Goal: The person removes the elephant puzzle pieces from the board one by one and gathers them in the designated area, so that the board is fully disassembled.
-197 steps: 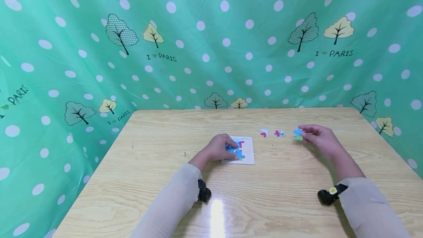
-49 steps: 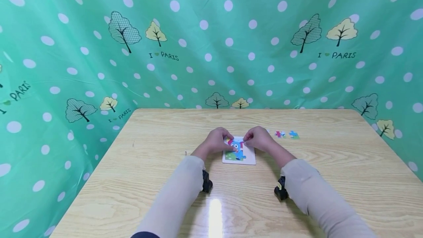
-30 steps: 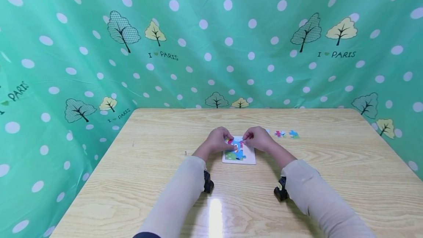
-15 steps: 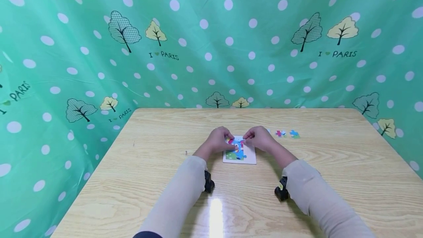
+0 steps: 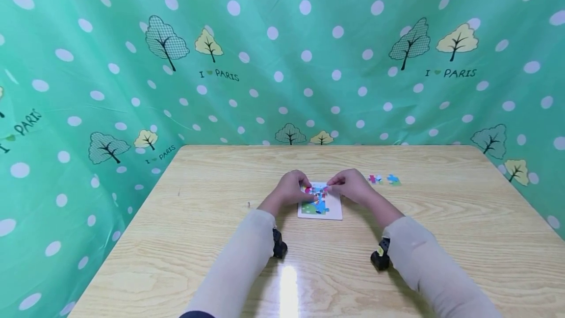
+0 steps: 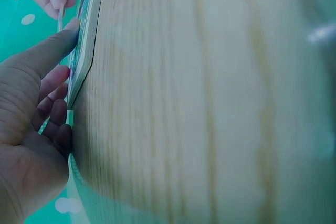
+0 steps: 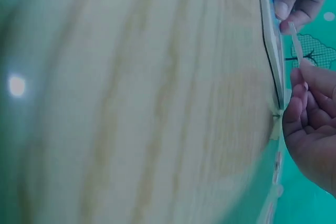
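Observation:
A jigsaw puzzle board (image 5: 334, 208) with a white base lies on the table, with colourful pieces filling its left part. My left hand (image 5: 289, 189) grips its left side, thumb on the picture and fingers curled at the edge, as the left wrist view also shows. Over the upper part of the board, my right hand (image 5: 353, 185) pinches a jigsaw piece (image 7: 296, 43) between thumb and forefinger. That piece is seen edge-on and tilted in the right wrist view. Part of the picture is hidden by my left hand.
Loose jigsaw pieces lie right of the board: a red, white and blue one (image 5: 375, 179) and a blue-green one (image 5: 393, 179). The wooden table (image 5: 198, 254) ends against a green dotted curtain (image 5: 247, 63). A tiny dark speck (image 5: 248, 204) lies left of the board.
My right hand let go of the blue-green piece and moved left to the board, where it pinches another piece. Lately it has shifted slightly right and that piece has tilted. My left hand stayed.

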Demonstrator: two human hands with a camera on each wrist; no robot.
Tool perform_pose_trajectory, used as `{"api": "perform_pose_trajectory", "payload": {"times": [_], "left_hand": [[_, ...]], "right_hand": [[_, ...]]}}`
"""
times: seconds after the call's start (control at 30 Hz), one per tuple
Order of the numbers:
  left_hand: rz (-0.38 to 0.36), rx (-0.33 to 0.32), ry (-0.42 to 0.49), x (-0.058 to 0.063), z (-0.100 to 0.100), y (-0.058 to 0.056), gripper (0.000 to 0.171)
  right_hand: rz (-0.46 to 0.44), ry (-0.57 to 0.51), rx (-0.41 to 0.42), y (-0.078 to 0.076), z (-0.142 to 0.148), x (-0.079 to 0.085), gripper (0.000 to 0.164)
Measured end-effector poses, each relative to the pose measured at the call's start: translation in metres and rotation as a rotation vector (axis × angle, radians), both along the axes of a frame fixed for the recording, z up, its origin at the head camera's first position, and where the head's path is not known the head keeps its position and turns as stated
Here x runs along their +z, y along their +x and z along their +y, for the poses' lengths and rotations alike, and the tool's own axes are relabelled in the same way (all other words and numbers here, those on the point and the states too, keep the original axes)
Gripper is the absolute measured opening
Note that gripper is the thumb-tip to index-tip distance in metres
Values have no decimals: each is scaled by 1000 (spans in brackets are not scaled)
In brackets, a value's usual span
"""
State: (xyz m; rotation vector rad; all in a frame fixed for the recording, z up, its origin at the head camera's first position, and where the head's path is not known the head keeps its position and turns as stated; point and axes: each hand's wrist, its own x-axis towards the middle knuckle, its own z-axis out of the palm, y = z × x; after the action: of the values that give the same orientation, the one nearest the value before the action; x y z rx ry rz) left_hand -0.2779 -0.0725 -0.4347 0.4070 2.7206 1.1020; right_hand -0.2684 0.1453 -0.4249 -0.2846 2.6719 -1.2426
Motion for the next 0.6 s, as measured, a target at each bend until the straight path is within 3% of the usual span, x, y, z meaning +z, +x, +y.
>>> {"api": "perform_pose_trajectory", "payload": {"times": [0.3, 0.6], "left_hand": [[14, 1, -7, -1, -1, 2, 34], [22, 5, 9, -2, 0, 3, 31]], "right_hand": [[-78, -110, -60, 3, 11, 6, 15], [-101, -221, -86, 11, 27, 9, 19]]}}
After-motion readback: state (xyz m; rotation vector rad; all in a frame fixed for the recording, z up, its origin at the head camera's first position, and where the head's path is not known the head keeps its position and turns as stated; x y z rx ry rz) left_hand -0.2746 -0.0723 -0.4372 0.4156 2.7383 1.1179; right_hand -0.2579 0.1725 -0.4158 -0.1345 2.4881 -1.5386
